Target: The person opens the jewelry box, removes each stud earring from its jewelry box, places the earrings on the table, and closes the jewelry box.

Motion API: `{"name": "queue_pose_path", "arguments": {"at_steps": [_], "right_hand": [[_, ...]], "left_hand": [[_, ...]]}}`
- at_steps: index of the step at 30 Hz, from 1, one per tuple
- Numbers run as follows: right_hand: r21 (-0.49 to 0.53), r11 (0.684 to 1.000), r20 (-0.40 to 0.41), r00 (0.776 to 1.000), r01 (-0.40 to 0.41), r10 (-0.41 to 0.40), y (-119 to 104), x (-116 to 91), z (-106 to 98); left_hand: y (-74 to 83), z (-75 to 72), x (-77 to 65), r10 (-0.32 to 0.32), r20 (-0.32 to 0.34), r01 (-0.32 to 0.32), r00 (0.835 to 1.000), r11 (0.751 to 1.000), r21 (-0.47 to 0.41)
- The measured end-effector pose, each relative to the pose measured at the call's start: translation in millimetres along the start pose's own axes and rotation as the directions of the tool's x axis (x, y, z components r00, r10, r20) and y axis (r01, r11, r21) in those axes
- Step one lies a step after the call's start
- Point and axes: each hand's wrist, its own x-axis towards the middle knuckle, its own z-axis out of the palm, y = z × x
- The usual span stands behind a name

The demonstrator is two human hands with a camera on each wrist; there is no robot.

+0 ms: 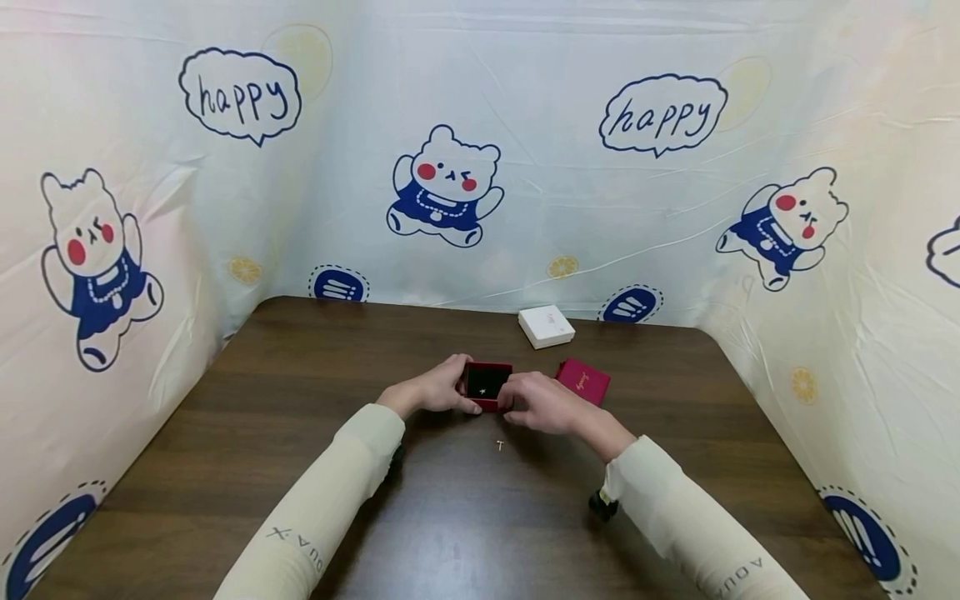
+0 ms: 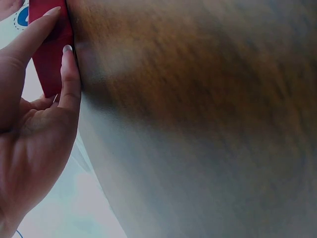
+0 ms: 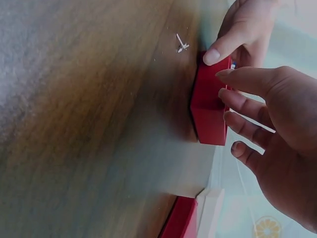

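Note:
My left hand (image 1: 435,386) grips a small red jewelry box (image 1: 487,406) by its left end, thumb on the front wall. In the left wrist view, more fingers lie along the side of this box (image 2: 48,69). A small star-shaped stud earring (image 1: 482,391) shows against the black lining. My right hand (image 1: 547,404) is at the box's right end; in the right wrist view its fingers (image 3: 245,106) are spread loosely, tips at the top edge. A second stud earring (image 1: 500,445), gold-coloured with a thin post, lies on the table in front of the box.
To the right, partly behind my right hand, lies a red lid (image 1: 585,382) with gold lettering. A white box (image 1: 547,326) sits farther back near the table's rear edge. The brown wooden table (image 1: 300,467) is enclosed by a printed cloth (image 1: 525,75) at the back and sides.

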Motion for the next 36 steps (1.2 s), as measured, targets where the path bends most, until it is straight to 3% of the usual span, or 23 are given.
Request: {"name": "queue_pose_path", "arguments": {"at_steps": [12,36], "right_hand": [[-0.013,0.999,-0.032,0.998,-0.051,0.05,9,17,-2],[0.047,0.999,-0.02,1.0,0.02,-0.019,22,41,2]], "left_hand": [[-2.3,-0.3,0.5,0.018,-0.004,-0.018,1.0,1.0,0.003],[-4.2,0.9,3.0,0.011,-0.001,-0.011,1.0,0.999,0.037]]}}
